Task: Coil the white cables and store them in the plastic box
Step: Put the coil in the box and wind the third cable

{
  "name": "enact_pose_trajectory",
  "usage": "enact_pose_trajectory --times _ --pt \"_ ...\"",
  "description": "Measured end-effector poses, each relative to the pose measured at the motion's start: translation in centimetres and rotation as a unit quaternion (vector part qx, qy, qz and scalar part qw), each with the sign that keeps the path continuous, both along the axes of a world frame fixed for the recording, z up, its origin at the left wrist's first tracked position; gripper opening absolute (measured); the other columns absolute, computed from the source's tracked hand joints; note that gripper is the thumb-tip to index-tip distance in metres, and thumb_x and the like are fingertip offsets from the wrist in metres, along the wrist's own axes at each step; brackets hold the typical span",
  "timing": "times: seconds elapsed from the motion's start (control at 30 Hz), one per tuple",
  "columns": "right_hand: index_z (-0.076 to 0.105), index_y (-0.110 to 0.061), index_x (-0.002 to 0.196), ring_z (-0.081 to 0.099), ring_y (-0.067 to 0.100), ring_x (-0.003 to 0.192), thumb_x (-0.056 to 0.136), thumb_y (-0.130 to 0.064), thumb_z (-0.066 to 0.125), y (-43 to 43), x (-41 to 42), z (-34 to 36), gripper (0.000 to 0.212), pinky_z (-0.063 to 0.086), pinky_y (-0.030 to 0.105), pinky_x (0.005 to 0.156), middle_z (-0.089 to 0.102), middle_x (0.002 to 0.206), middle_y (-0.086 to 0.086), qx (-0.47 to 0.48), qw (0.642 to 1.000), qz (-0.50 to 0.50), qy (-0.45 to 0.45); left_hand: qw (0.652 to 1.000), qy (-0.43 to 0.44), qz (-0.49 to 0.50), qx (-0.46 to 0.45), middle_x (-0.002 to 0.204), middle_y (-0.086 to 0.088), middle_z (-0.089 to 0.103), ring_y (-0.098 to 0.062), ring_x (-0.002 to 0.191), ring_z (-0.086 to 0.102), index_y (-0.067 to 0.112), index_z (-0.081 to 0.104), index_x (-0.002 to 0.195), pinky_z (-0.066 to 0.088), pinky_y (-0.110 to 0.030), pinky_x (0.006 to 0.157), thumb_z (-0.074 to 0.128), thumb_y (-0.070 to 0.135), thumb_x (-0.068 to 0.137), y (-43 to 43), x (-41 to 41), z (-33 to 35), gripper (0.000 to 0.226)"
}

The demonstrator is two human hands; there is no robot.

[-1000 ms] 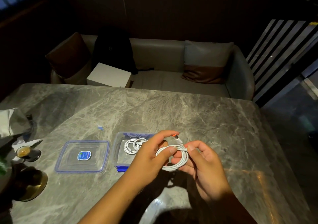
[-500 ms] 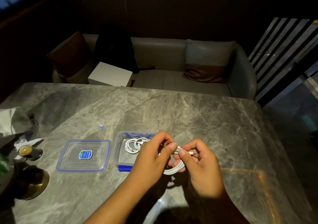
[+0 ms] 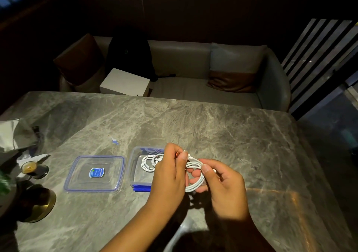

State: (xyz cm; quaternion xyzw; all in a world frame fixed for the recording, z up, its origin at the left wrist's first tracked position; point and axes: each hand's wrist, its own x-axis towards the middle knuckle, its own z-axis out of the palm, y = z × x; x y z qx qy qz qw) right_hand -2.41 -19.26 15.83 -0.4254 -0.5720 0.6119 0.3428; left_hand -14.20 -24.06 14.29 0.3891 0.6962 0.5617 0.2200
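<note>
Cable coil (image 3: 195,176) between left hand (image 3: 170,176) and right hand (image 3: 222,185)

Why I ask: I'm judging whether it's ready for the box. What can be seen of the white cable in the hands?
The white cable is a thin, smooth, plastic-looking cord wound into a few loose oval loops. It is held above the table, just right of the open plastic box. The left hand pinches it near a white plug end at the top; the right hand grips the loops' right side, fingers inside the loop.
</note>
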Motion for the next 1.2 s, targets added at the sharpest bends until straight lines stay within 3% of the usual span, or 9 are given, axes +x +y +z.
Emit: enact_pose_trajectory --times 0.17,0.2,0.3,0.37,0.67,0.8,1.0,1.07,1.2 --pt "0.079 -0.022 0.084 0.076 0.022 0.070 0.097 -0.006 0.056 0.1 0.0 -0.3 0.031 0.059 0.029 0.060 0.078 0.078 0.008 -0.042 0.999 -0.005 0.016 0.999 -0.023 -0.039 -0.004 0.064 -0.009 0.056 -0.029 0.056 0.054 0.029 0.045 0.086 0.047 -0.048 0.055 0.044 0.050 0.096 -0.1 -0.8 -0.4 0.024" --pt "0.079 -0.025 0.084 0.076 0.022 0.069 0.097 -0.006 0.057 0.1 0.2 -0.3 0.033 0.059 0.030 0.060 0.078 0.077 0.008 -0.038 0.999 -0.004 0.013 0.998 -0.027 -0.060 -0.009 0.064 -0.009 0.054 -0.029 0.055 0.052 0.029 0.045 0.086 0.045 -0.049 0.053 0.044 0.049 0.096 -0.1 -0.9 -0.4 0.022" --pt "0.079 -0.027 0.088 0.075 0.019 0.068 0.097 -0.004 0.057 0.3 0.6 -0.4 0.033 0.056 0.025 0.060 0.078 0.079 0.005 -0.012 1.000 0.000 -0.010 0.993 -0.035 -0.110 -0.016 0.066 0.001 0.052 -0.014 0.055 0.049 0.025 0.049 0.088 0.041 -0.030 0.054 0.047 0.037 0.098 -0.3 -1.1 -0.1 0.015" --pt "0.079 -0.028 0.091 0.075 0.017 0.069 0.097 -0.006 0.058 0.6 0.8 -0.6 0.030 0.055 0.025 0.062 0.079 0.081 0.002 0.017 0.999 0.002 -0.034 0.990 -0.062 -0.128 -0.014 0.069 0.004 0.052 -0.011 0.059 0.049 0.021 0.052 0.089 0.042 -0.025 0.057 0.048 0.029 0.098 -0.5 -1.1 0.0 0.012" --pt "0.077 -0.022 0.091 0.075 0.007 0.073 0.095 -0.006 0.060 1.0 0.9 -0.8 0.024 0.054 0.016 0.065 0.078 0.080 -0.008 0.067 0.996 0.006 -0.065 0.986 -0.080 -0.140 -0.033 0.075 -0.008 0.065 -0.021 0.070 0.069 0.016 0.055 0.092 0.054 -0.052 0.072 0.052 0.029 0.098 -1.1 -1.3 0.7 0.015" --pt "0.075 -0.030 0.086 0.074 0.004 0.067 0.094 -0.005 0.062 1.0 1.0 -1.0 0.030 0.053 0.014 0.061 0.078 0.077 -0.011 0.082 0.994 -0.006 -0.078 0.985 -0.100 -0.133 -0.039 0.077 -0.011 0.066 -0.021 0.072 0.069 0.014 0.055 0.090 0.054 -0.053 0.077 0.054 0.020 0.098 -1.1 -1.2 0.6 0.009" --pt "0.069 -0.043 0.085 0.072 -0.002 0.069 0.092 -0.005 0.065 0.9 1.0 -1.3 0.038 0.051 0.009 0.061 0.075 0.079 -0.023 0.136 0.984 -0.023 -0.115 0.984 -0.111 -0.128 -0.063 0.076 -0.007 0.072 -0.025 0.077 0.069 0.027 0.054 0.080 0.052 -0.057 0.080 0.054 0.032 0.093 -1.1 -0.8 0.2 0.014" --pt "0.068 -0.046 0.085 0.072 -0.001 0.069 0.092 -0.008 0.066 0.9 1.1 -1.5 0.039 0.054 0.014 0.062 0.075 0.079 -0.022 0.153 0.979 -0.030 -0.133 0.982 -0.110 -0.134 -0.069 0.079 -0.003 0.072 -0.025 0.078 0.069 0.026 0.055 0.080 0.053 -0.057 0.080 0.057 0.034 0.090 -1.1 -0.8 0.1 0.012" --pt "0.074 -0.040 0.091 0.074 0.010 0.070 0.094 -0.014 0.065 1.0 1.8 -2.5 0.028 0.060 0.037 0.067 0.077 0.077 -0.008 0.127 0.982 -0.055 -0.128 0.978 -0.134 -0.138 -0.081 0.073 -0.005 0.071 -0.021 0.069 0.068 0.021 0.062 0.077 0.052 -0.048 0.071 0.065 0.024 0.087 -0.8 -1.1 0.1 0.011"
